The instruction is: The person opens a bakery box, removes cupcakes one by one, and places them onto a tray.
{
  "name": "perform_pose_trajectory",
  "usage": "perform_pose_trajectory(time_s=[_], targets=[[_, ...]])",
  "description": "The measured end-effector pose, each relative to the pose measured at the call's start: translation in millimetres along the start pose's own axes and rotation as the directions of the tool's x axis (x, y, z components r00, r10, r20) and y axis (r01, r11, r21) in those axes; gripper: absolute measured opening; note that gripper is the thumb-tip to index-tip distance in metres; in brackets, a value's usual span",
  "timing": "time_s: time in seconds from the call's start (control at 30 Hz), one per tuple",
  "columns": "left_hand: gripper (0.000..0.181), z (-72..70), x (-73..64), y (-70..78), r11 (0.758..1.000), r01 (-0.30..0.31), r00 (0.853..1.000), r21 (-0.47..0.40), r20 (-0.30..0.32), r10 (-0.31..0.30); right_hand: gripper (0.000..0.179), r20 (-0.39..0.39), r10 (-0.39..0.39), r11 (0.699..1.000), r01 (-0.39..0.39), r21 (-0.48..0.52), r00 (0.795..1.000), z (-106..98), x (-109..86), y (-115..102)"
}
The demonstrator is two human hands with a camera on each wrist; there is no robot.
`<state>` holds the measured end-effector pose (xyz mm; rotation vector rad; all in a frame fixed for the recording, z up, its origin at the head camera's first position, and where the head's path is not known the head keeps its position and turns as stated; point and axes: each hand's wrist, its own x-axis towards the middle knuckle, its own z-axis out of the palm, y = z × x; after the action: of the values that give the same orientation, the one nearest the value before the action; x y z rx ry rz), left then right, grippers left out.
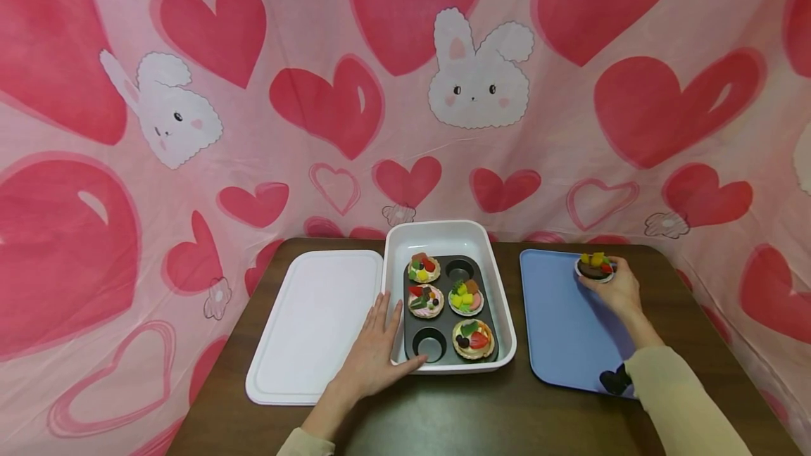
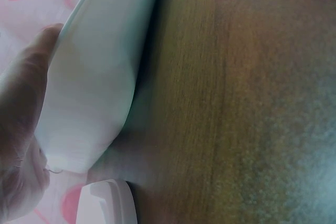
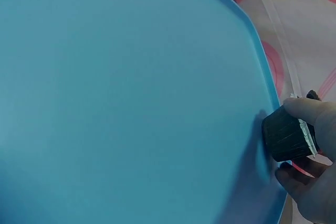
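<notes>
My right hand (image 1: 621, 292) pinches a chocolate fruit tart (image 1: 594, 272) by its rim, over the far right part of the blue tray (image 1: 557, 329). In the right wrist view the dark, pleated side of the tart's cup shows, close over the tray's edge. My left hand (image 1: 375, 357) rests on the near left corner of the white bin (image 1: 443, 232), fingers straight along its left side and thumb spread at the front rim. Inside the bin lies a dark muffin tin (image 1: 448, 343). Several fruit tarts fill its cups; the back right and front left cups hold nothing.
A white lid (image 1: 323, 322) lies flat to the left of the bin, near the left hand. The brown table (image 1: 456, 414) runs up to a pink curtain (image 1: 405, 132) with hearts and rabbits. A dark, blurred object (image 1: 614, 380) shows at the right wrist.
</notes>
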<state>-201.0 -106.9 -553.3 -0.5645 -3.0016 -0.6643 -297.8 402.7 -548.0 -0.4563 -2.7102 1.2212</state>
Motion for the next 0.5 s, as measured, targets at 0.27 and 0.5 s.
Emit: perform_pose_trajectory(time_s=[0.27, 0.5], targets=[[0.118, -0.1, 0.1, 0.0, 1.0, 0.0, 1.0, 0.006, 0.002, 0.0, 0.087, -0.015, -0.117, 0.985, 0.115, -0.129, 0.993, -3, 1.2, 9], [0.118, -0.4, 0.4, 0.5, 1.0, -0.008, 1.0, -0.001, -0.001, 0.008, 0.09, -0.017, -0.194, 0.951, 0.183, -0.249, 0.981, -6, -1.4, 16]])
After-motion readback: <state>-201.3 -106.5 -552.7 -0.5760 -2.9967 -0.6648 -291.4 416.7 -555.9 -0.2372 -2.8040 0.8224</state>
